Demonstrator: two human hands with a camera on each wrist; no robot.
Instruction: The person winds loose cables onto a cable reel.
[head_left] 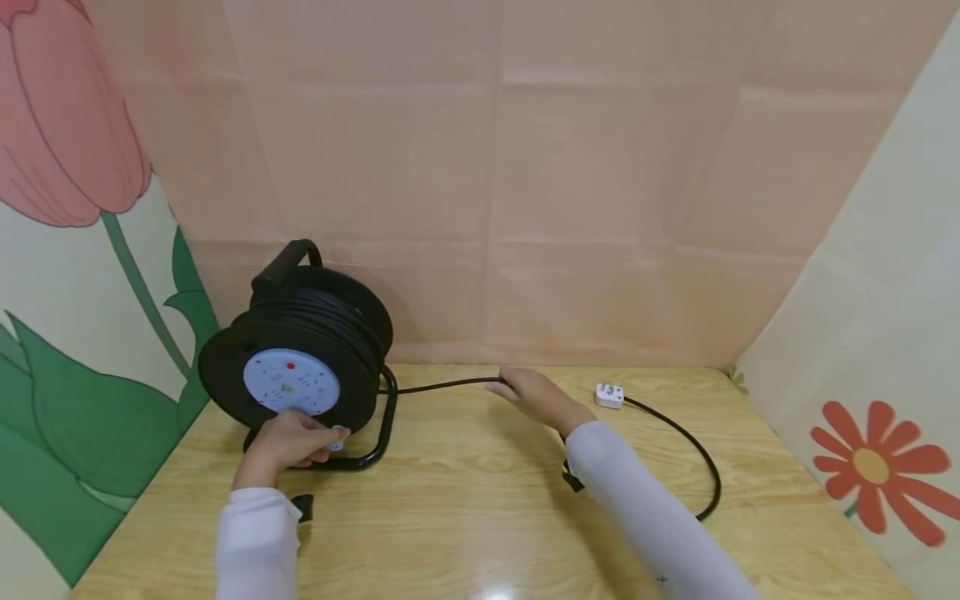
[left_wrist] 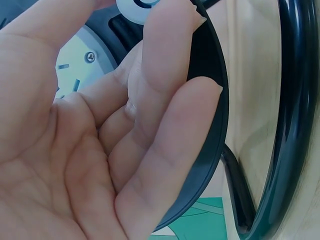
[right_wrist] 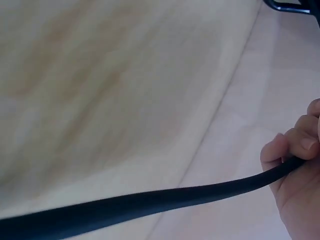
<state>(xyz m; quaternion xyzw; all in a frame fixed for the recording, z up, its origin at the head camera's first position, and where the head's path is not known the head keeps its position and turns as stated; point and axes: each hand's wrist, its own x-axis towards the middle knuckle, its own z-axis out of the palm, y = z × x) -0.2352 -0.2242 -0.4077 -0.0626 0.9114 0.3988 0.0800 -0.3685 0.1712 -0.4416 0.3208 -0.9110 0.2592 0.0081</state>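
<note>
A black cable reel (head_left: 225, 379) with a top handle stands on its tubular frame at the left of the table. Its front carries a pale blue socket panel (head_left: 291, 379) with a red button. Low on that face, my left hand (head_left: 285, 443) pinches a small light winding knob (head_left: 337, 437) between thumb and fingers. The left wrist view has the knob (left_wrist: 137, 11) at its top edge, partly behind the fingers. To the right, my right hand (head_left: 542, 400) grips the black cable (head_left: 442, 385) that runs out of the reel. In the right wrist view, curled fingers wrap the cable (right_wrist: 200, 195).
A white plug (head_left: 609, 395) lies on the wooden table (head_left: 450, 517) at the right, its cable end (head_left: 705, 458) curving toward the front. Behind the table hangs a pink backdrop (head_left: 600, 208); flower-printed panels (head_left: 922, 333) close off both sides.
</note>
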